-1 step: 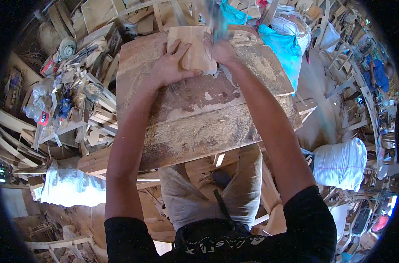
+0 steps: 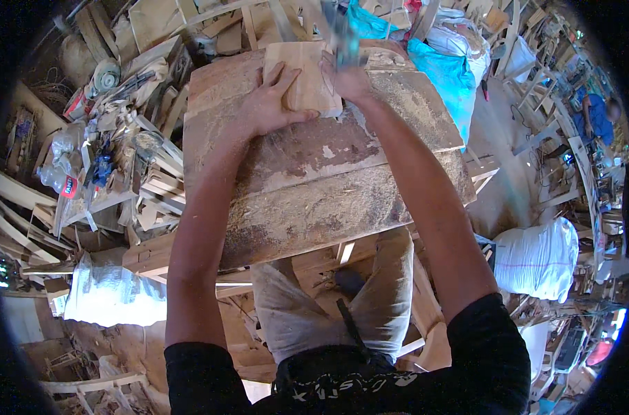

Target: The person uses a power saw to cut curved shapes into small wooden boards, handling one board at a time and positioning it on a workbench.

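A pale wooden board (image 2: pixel 302 79) lies near the far edge of a worn, dust-covered wooden worktable (image 2: pixel 307 200). My left hand (image 2: pixel 269 104) rests on the board's left side, fingers spread across its face and thumb along its near edge. At the right edge, my right hand (image 2: pixel 347 81) is closed on the board, its fingertips partly hidden. Just beyond that hand stands a blurred, bluish-grey upright part (image 2: pixel 343 38), too smeared to name. Sawdust and pale worn patches mark the table around the board.
Wood offcuts (image 2: pixel 165 187) and a plastic bottle (image 2: pixel 58 178) crowd the left. A turquoise sack (image 2: pixel 442 86) stands at the table's right, a white sack (image 2: pixel 539 259) farther right. A person in blue (image 2: pixel 594 119) is at the far right.
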`<state>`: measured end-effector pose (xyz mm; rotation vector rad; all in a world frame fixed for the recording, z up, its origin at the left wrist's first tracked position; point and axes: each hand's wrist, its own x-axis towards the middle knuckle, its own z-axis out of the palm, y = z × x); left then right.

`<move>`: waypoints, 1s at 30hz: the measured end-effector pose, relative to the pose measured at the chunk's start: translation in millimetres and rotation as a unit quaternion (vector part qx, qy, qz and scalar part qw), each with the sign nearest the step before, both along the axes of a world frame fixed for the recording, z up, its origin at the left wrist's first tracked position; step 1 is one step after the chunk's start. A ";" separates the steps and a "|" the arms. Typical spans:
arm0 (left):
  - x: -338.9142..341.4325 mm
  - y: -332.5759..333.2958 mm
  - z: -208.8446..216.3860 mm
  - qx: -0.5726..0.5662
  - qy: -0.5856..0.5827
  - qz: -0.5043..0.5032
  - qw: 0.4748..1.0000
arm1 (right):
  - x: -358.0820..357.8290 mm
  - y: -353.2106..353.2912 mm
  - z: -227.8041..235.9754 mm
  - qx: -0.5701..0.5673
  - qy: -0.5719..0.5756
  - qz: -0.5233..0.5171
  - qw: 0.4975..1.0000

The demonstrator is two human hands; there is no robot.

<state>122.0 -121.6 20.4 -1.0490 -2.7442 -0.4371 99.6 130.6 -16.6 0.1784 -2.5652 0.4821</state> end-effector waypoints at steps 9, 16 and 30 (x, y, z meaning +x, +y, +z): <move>-9.7 3.6 -4.8 0.031 0.012 -0.026 0.999 | -12.6 7.8 -11.4 -0.004 0.010 -0.003 1.000; -1.1 -2.3 1.9 0.009 0.012 0.004 1.000 | -6.3 -5.6 5.7 -0.002 -0.119 -0.027 0.993; -0.3 8.5 11.6 0.017 0.010 -0.042 0.999 | -19.7 12.4 -11.0 -0.014 -0.016 -0.021 1.000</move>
